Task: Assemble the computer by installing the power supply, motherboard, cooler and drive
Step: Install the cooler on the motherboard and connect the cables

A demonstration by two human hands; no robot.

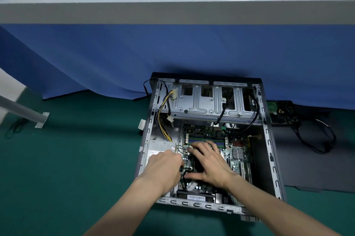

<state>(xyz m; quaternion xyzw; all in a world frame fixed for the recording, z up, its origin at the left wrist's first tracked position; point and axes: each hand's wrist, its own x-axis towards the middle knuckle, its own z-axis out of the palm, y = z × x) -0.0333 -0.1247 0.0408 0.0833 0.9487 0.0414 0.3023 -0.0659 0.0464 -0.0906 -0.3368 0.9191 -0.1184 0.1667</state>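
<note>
The right hand (pixel 210 162) lies flat on the cooler (pixel 197 165), the left hand (pixel 165 166) curled beside it, grip unclear; press evenly.

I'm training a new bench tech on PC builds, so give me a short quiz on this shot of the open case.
1. True or false: the power supply sits inside the case, to the left of the motherboard.
2. Fill the gap: the loose drive lies ___ the case, off its right side.
3. Pick one: the right hand, fingers spread, rests on A) the power supply, B) the cooler, C) the drive.

Key: 1 true; 2 outside; 3 B.
</note>
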